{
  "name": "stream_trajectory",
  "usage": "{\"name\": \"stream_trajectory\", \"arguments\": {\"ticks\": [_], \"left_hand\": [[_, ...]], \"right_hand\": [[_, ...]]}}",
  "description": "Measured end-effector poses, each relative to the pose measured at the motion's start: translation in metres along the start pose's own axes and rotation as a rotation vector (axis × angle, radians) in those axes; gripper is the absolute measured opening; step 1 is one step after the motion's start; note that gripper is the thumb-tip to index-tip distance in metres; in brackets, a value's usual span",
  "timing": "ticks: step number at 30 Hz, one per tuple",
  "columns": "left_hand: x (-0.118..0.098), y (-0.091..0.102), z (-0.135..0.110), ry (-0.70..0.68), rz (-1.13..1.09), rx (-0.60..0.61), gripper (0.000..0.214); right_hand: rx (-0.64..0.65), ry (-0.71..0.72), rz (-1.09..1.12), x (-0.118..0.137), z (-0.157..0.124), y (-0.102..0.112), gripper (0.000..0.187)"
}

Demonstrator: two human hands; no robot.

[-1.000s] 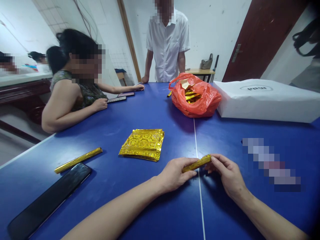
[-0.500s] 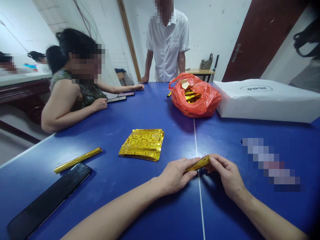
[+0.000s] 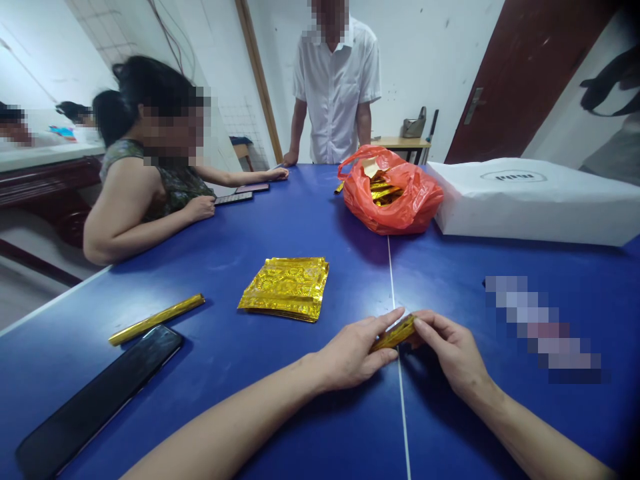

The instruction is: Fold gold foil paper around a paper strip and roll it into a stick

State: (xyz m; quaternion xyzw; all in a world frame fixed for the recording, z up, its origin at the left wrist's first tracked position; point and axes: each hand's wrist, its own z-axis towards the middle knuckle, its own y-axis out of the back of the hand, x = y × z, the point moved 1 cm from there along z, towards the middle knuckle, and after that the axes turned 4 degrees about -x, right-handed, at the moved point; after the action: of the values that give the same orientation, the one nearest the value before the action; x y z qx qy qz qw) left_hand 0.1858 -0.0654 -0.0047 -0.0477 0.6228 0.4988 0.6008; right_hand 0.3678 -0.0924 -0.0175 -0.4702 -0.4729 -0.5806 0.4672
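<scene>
Between my two hands is a piece of gold foil paper (image 3: 395,335), folded or rolled into a narrow strip, just above the blue table. My left hand (image 3: 357,350) grips its left end between thumb and fingers. At the other end, my right hand (image 3: 447,343) pinches it with thumb and fingertips; some of those fingers are hidden behind it. To the left of my hands lies a flat stack of gold foil sheets (image 3: 284,290). Farther left, a gold foil roll (image 3: 157,320) rests beside a black phone (image 3: 100,407).
A red plastic bag (image 3: 395,217) with gold foil pieces stands at the back, next to a white box (image 3: 540,213). A pixelated item (image 3: 545,330) lies on the right. One person (image 3: 145,187) sits at the left with phones; another person (image 3: 336,100) stands across the blue table (image 3: 220,387).
The gold foil paper has shifted slightly left and turned in my hands. My left fingers have loosened a little and spread along it, and my right hand has moved slightly left.
</scene>
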Motion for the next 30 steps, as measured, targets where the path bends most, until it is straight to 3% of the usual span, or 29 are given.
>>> {"name": "stream_trajectory", "arguments": {"ticks": [3,9,23,30], "left_hand": [[-0.0012,-0.0012,0.0006,-0.037,-0.112,0.01,0.061],[-0.0013,-0.0012,0.0014,-0.023,-0.194,-0.031,0.058],[-0.0068,0.0023,-0.0006,0.0,0.101,0.059,0.055],[-0.0055,0.002,0.0007,-0.004,0.034,0.058,0.062]], "right_hand": [[0.071,0.031,-0.015,0.004,-0.0031,-0.0036,0.023],[0.089,-0.004,-0.017,0.0026,-0.0038,-0.0033,0.023],[0.087,-0.027,-0.044,0.0023,-0.0043,-0.0037,0.028],[0.051,-0.002,-0.079,0.0037,-0.0033,-0.0013,0.028]]}}
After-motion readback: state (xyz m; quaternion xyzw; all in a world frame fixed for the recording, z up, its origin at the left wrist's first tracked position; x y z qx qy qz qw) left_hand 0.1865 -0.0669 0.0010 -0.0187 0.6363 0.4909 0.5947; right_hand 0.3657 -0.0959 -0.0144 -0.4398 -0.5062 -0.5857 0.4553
